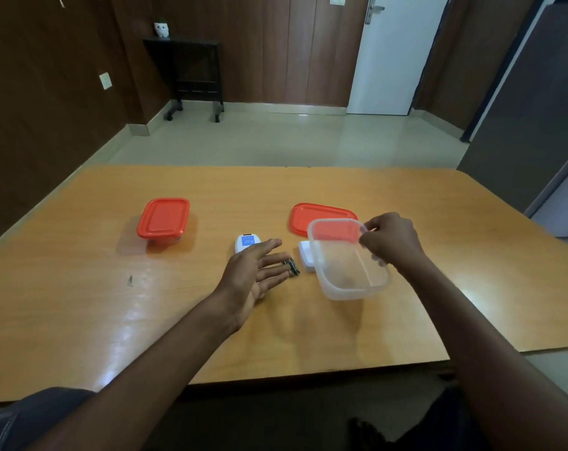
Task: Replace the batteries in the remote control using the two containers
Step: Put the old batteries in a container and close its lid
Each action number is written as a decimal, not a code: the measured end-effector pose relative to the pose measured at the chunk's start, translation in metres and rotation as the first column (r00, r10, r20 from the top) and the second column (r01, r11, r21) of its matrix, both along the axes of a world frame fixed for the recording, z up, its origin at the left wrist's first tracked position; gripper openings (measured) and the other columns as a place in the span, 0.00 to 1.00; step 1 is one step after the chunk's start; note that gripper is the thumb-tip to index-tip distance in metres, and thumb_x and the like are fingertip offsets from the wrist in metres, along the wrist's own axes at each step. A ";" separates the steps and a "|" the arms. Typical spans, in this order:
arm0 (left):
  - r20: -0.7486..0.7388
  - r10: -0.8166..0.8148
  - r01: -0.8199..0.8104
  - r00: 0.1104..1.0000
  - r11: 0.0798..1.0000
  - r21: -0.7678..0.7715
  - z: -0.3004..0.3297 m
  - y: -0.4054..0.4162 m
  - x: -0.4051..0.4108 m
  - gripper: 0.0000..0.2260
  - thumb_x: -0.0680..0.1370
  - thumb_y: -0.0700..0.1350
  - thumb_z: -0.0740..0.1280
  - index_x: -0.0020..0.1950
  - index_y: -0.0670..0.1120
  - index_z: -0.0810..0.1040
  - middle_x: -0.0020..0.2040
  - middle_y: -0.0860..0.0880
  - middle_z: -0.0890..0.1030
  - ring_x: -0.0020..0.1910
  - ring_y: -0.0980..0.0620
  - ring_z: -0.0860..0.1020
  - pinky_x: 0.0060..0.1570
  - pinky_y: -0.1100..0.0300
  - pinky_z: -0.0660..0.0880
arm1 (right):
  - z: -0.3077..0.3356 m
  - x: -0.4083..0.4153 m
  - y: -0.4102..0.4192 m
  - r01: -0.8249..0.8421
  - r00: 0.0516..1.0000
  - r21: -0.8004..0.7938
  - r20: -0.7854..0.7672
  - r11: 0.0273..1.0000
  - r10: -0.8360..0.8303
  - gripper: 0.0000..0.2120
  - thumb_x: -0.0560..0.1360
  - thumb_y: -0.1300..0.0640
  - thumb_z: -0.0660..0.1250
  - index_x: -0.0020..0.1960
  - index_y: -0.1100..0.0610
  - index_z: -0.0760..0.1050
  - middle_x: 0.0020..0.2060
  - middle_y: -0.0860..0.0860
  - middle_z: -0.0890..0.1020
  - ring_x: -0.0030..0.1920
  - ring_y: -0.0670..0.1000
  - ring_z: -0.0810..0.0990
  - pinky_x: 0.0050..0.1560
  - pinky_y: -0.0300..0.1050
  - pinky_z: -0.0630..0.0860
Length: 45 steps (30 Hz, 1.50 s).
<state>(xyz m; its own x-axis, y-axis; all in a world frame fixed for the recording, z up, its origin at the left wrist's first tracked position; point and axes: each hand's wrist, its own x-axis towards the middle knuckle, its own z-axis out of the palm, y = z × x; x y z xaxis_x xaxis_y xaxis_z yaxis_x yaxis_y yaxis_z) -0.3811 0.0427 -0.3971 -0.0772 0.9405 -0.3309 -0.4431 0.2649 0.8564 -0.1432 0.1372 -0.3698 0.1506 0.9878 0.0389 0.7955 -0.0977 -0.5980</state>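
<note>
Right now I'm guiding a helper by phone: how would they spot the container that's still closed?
Start at the wooden table and look toward its left half, well left of the white remote. There sits a small rectangular closed container, standing alone. Unlike the clear open tub tilted in the right hand, it has its red lid pressed on.

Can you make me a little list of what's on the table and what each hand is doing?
table: wooden table
closed box: closed container with a red lid on, at the left
loose lid: red lid lying flat, off its box
open box: clear container, tilted, looks empty
remote: white remote control, partly behind the left hand
white piece: white part beside the clear container, maybe the battery cover
batteries: batteries at the left fingertips
left hand: left hand open, palm up
right hand: right hand holding the clear container's rim
</note>
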 end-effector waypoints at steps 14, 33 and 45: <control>-0.230 0.049 -0.027 0.972 0.995 0.098 -0.006 -0.001 0.000 0.07 0.81 0.40 0.67 0.55 0.40 0.83 0.46 0.41 0.85 0.41 0.46 0.84 0.41 0.56 0.85 | -0.011 0.007 0.000 0.019 0.940 0.080 0.340 0.997 -0.045 0.14 0.69 0.60 0.69 0.53 0.62 0.82 0.46 0.59 0.84 0.46 0.63 0.82 0.40 0.46 0.75; -0.670 0.180 -0.031 0.720 0.973 0.229 -0.010 0.003 -0.011 0.06 0.80 0.44 0.67 0.52 0.51 0.84 0.41 0.54 0.87 0.39 0.70 0.79 0.40 0.65 0.69 | -0.027 -0.096 -0.028 -0.668 0.628 0.190 0.662 0.720 0.408 0.12 0.77 0.48 0.67 0.52 0.52 0.85 0.43 0.49 0.86 0.53 0.54 0.72 0.43 0.48 0.66; -0.678 0.173 -0.043 0.715 0.978 0.205 -0.011 0.007 -0.017 0.06 0.79 0.44 0.67 0.49 0.55 0.82 0.41 0.54 0.87 0.38 0.62 0.80 0.38 0.61 0.72 | -0.033 -0.112 -0.030 -0.588 0.672 -0.002 0.556 0.809 0.490 0.11 0.75 0.49 0.67 0.54 0.50 0.85 0.43 0.49 0.86 0.54 0.57 0.72 0.42 0.47 0.64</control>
<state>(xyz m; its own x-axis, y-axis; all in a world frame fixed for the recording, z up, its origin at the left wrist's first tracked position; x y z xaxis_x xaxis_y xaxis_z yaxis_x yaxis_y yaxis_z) -0.3985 0.0495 -0.4084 -0.3265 0.9451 0.0111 0.2697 0.0819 0.9595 -0.2551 0.1072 -0.4027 -0.4971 0.8602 0.1138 0.8613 0.5051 -0.0551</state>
